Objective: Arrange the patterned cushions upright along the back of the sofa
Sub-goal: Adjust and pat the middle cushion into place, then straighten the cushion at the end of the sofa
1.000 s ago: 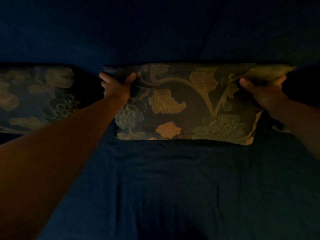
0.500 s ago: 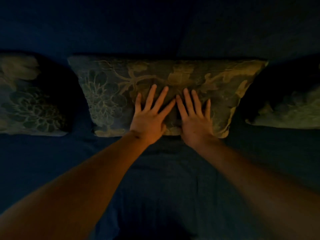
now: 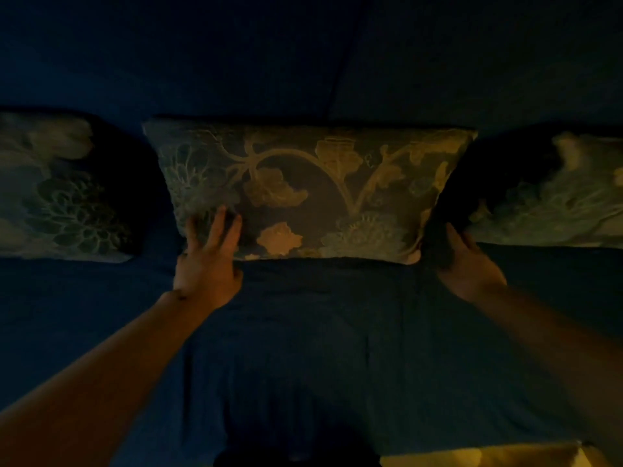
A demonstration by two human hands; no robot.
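Three floral patterned cushions stand against the dark blue sofa back [image 3: 303, 62]. The middle cushion [image 3: 313, 193] is upright. My left hand [image 3: 207, 261] lies flat with fingers spread on its lower left corner. At its lower right corner my right hand [image 3: 468, 264] rests, fingers curved along the cushion's dark side edge. The left cushion [image 3: 57, 190] and the right cushion [image 3: 553, 200] stand on either side, each apart from the middle one by a dark gap.
The blue sofa seat [image 3: 320, 348] stretches in front of the cushions. A yellow-lit surface [image 3: 482, 456] shows at the bottom right edge. The room is dim.
Both hands slid apart from the middle of the cushion's front to its two lower corners. A second ago they held its top corners.
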